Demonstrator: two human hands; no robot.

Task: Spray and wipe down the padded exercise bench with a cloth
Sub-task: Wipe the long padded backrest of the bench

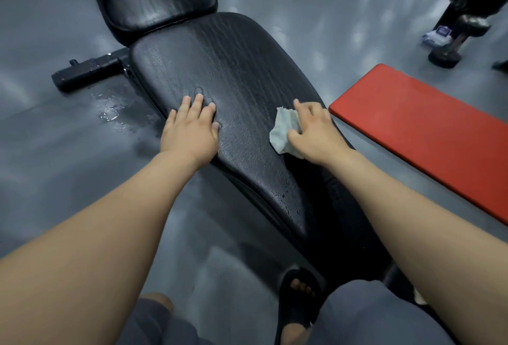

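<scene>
Red mat (pixel 428 136), dumbbell (pixel 457 42), sandalled foot (pixel 298 303)

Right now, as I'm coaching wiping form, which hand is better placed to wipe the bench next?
Right, likely: the right hand grips the cloth on the bench pad; the left hand rests flat on it, empty.

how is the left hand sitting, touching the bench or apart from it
Touching. The head view shows the left hand flat on the bench, fingers lying on its padding.
</scene>
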